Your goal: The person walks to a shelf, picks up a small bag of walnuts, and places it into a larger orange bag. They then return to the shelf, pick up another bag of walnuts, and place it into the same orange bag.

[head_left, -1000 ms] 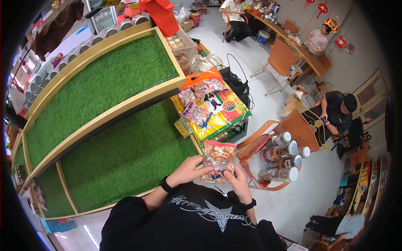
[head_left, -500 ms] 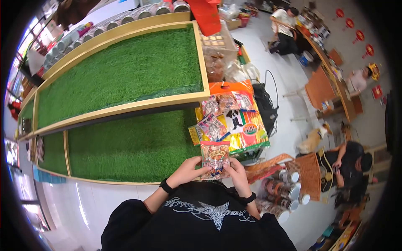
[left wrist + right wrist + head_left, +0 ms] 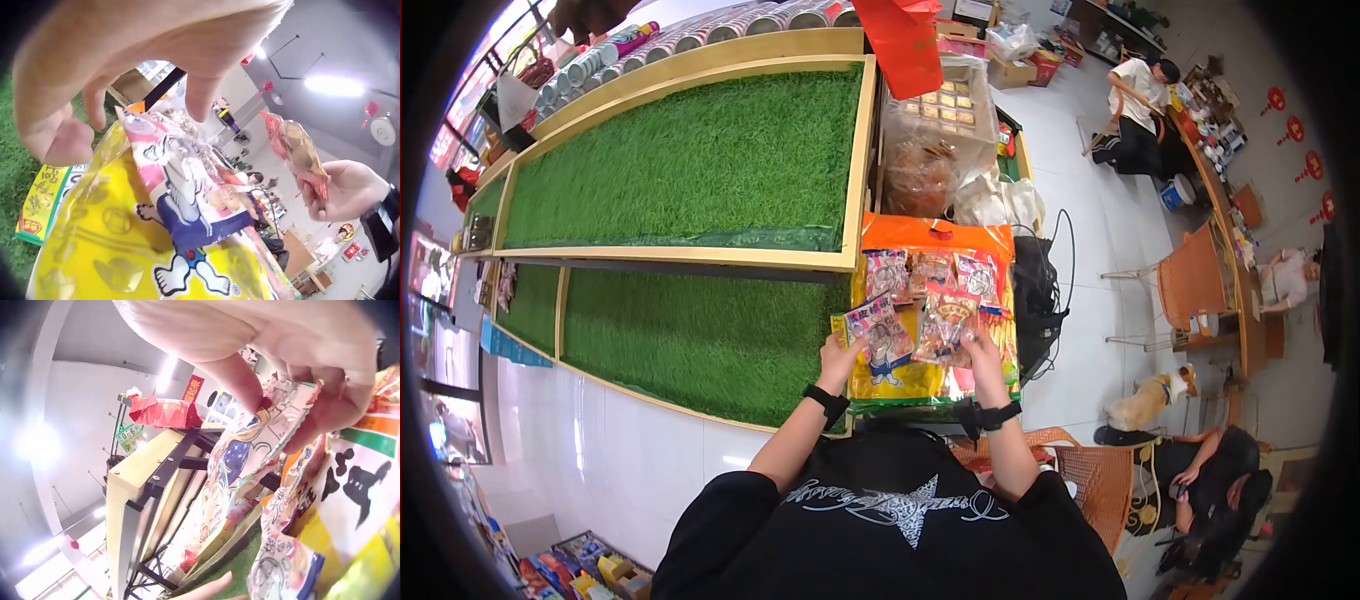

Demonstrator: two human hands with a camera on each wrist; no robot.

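Note:
My right hand point(image 3: 985, 362) pinches the lower right edge of a small red-topped snack packet point(image 3: 948, 318), held up over a large yellow and orange bag point(image 3: 880, 232). The right wrist view shows the thumb and fingers of that hand point(image 3: 300, 350) closed on the packet point(image 3: 240, 456). On the bag's left part lies a pink and white packet point(image 3: 880, 332), tilted. My left hand point(image 3: 838, 362) is at its lower left; in the left wrist view the thumb and fingers of this hand point(image 3: 162, 50) are spread apart over the packet point(image 3: 181, 181). Several more small packets lie across the bag.
Two-level shelving with green turf point(image 3: 690, 160) stands to the left. Behind the bag are a clear plastic-covered box point(image 3: 945, 115) and a red bag point(image 3: 900, 45). A black bag point(image 3: 1036, 285) is at the right, beyond it a dog point(image 3: 1145, 400), chairs and several people.
Both hands have moved forward from near the body to over the large bag. The left hand has let go of the red-topped packet, which the right hand still holds. The view has turned right.

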